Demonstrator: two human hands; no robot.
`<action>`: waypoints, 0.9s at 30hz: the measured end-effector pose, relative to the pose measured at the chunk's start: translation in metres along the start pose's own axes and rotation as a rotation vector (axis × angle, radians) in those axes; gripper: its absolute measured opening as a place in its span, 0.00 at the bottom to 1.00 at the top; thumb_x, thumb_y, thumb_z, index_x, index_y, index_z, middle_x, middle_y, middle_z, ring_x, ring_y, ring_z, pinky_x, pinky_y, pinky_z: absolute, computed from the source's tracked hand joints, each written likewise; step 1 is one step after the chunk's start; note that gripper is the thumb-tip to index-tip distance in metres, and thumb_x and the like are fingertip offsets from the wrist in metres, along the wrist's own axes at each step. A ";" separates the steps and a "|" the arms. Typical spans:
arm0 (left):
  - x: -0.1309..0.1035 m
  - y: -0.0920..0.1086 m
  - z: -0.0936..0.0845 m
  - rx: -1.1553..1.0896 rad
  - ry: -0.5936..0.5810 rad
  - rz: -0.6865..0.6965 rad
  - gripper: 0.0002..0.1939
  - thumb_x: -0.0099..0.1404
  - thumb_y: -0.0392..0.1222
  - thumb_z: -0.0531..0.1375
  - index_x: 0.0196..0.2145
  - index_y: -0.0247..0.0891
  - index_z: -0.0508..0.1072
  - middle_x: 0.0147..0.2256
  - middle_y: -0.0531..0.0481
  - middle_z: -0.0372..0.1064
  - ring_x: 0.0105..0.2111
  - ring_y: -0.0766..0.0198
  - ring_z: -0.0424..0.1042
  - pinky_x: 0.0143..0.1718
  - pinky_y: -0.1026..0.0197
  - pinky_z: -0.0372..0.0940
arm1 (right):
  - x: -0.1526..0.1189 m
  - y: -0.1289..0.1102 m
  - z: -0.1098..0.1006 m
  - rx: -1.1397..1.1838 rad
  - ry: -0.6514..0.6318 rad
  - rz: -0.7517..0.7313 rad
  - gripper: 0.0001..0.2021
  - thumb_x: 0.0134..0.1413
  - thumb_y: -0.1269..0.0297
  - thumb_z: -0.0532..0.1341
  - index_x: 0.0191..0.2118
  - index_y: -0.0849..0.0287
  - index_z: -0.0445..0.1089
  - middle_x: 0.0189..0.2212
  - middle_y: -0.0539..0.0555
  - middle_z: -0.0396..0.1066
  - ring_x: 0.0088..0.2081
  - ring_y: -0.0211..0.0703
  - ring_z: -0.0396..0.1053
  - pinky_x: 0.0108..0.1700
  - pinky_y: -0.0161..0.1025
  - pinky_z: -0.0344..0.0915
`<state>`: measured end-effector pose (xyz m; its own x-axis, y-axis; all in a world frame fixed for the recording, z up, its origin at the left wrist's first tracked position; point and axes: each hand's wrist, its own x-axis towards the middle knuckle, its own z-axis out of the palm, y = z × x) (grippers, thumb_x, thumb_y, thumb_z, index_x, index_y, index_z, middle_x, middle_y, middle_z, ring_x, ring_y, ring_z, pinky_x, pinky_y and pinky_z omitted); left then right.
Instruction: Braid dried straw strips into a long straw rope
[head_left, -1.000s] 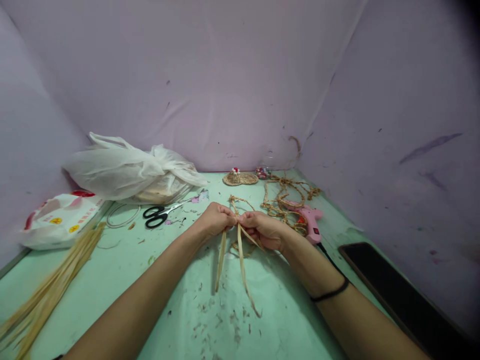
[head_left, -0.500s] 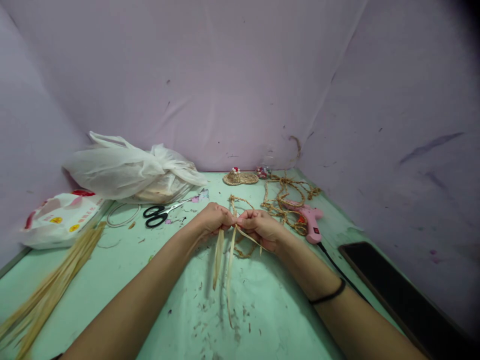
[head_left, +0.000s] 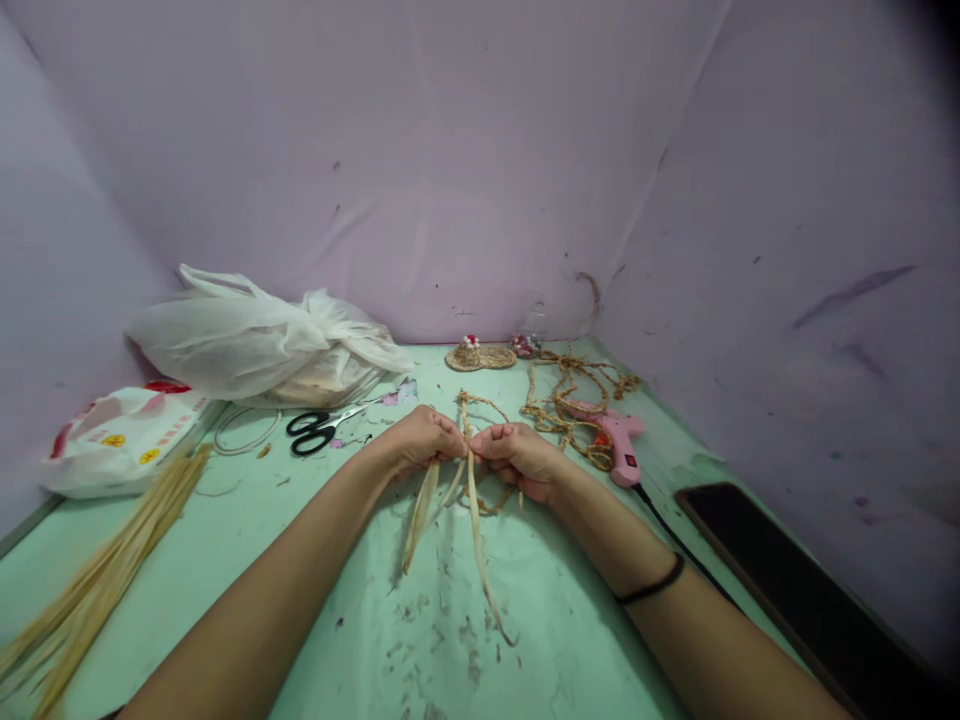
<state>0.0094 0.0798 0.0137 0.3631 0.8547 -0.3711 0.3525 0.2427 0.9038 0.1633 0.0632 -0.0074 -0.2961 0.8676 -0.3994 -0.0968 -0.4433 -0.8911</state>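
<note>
Near the middle of the table, my left hand [head_left: 431,438] and my right hand [head_left: 517,455] meet, fingers pinched at the lower end of a braided cord [head_left: 466,412]. Pale straw strands [head_left: 478,540] hang down from the pinch, one long and curling at its tip. Another flat strand [head_left: 421,515] hangs below my left hand, slanting left. Part of the braid loops behind my right hand and shows again beneath it. The exact crossing of the strands is hidden by my fingertips.
Black-handled scissors [head_left: 313,432], a white ring [head_left: 247,430], a straw bundle [head_left: 112,570], a white packet [head_left: 127,435] and a plastic bag [head_left: 262,345] lie left. A woven piece [head_left: 480,357] sits behind. Right are tangled braid [head_left: 570,395], a pink glue gun [head_left: 624,450] and a black phone [head_left: 787,580].
The hanging strands have shifted: the long one swung right, and the one under my left hand swung left. My hands have moved slightly, showing more of the braid above them.
</note>
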 end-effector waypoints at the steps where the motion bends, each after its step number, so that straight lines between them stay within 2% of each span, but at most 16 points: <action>1: 0.000 0.000 0.000 0.016 0.003 -0.001 0.04 0.38 0.34 0.57 0.17 0.32 0.67 0.10 0.60 0.50 0.12 0.76 0.45 0.14 0.68 0.39 | 0.001 0.001 0.001 -0.013 0.013 -0.002 0.03 0.37 0.72 0.61 0.20 0.66 0.65 0.12 0.47 0.62 0.11 0.24 0.45 0.12 0.26 0.36; 6: 0.000 0.000 0.001 0.124 0.020 0.001 0.04 0.38 0.33 0.56 0.17 0.31 0.68 0.10 0.59 0.50 0.12 0.76 0.44 0.14 0.68 0.40 | 0.002 0.002 0.003 -0.097 0.057 -0.027 0.05 0.37 0.70 0.62 0.20 0.65 0.66 0.12 0.47 0.62 0.11 0.24 0.46 0.12 0.27 0.38; 13: -0.003 0.002 0.005 0.223 0.045 0.064 0.02 0.39 0.34 0.56 0.14 0.32 0.64 0.11 0.59 0.47 0.14 0.75 0.45 0.15 0.68 0.41 | 0.002 0.003 0.001 -0.190 0.022 -0.039 0.07 0.37 0.66 0.63 0.22 0.64 0.66 0.14 0.47 0.63 0.11 0.24 0.43 0.13 0.29 0.36; 16: -0.005 0.003 0.005 0.266 0.057 0.052 0.03 0.40 0.35 0.56 0.15 0.33 0.64 0.12 0.59 0.48 0.14 0.75 0.45 0.15 0.68 0.41 | 0.000 0.000 0.003 -0.272 0.076 -0.056 0.06 0.38 0.67 0.61 0.21 0.64 0.66 0.13 0.46 0.62 0.11 0.25 0.43 0.14 0.30 0.36; 19: -0.006 0.003 0.002 0.289 -0.021 0.055 0.03 0.41 0.35 0.56 0.17 0.32 0.67 0.13 0.58 0.50 0.14 0.75 0.46 0.15 0.68 0.42 | -0.001 -0.002 0.006 -0.359 0.148 -0.115 0.05 0.38 0.69 0.61 0.19 0.65 0.65 0.11 0.46 0.60 0.11 0.25 0.45 0.14 0.30 0.37; 21: -0.006 0.004 -0.003 0.292 -0.094 0.046 0.04 0.42 0.37 0.56 0.18 0.33 0.67 0.13 0.58 0.51 0.14 0.75 0.47 0.15 0.68 0.43 | 0.000 -0.001 0.007 -0.375 0.154 -0.145 0.05 0.38 0.70 0.60 0.19 0.64 0.65 0.10 0.45 0.58 0.12 0.26 0.46 0.15 0.29 0.39; 23: -0.006 0.005 -0.009 0.307 -0.117 -0.009 0.06 0.43 0.39 0.56 0.19 0.33 0.68 0.13 0.57 0.53 0.13 0.73 0.49 0.14 0.67 0.43 | 0.000 0.001 0.008 -0.361 0.133 -0.161 0.04 0.37 0.71 0.60 0.18 0.64 0.65 0.11 0.45 0.58 0.13 0.26 0.48 0.16 0.29 0.42; 27: -0.010 0.013 -0.010 0.423 0.023 -0.139 0.08 0.44 0.42 0.57 0.21 0.34 0.68 0.14 0.56 0.56 0.12 0.73 0.49 0.14 0.66 0.43 | 0.000 0.004 0.011 -0.308 0.118 -0.170 0.04 0.36 0.73 0.59 0.17 0.64 0.63 0.11 0.46 0.59 0.14 0.27 0.51 0.17 0.28 0.45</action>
<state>0.0016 0.0794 0.0318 0.2692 0.8385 -0.4738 0.7205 0.1511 0.6768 0.1521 0.0594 -0.0083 -0.1869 0.9511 -0.2458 0.1610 -0.2172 -0.9628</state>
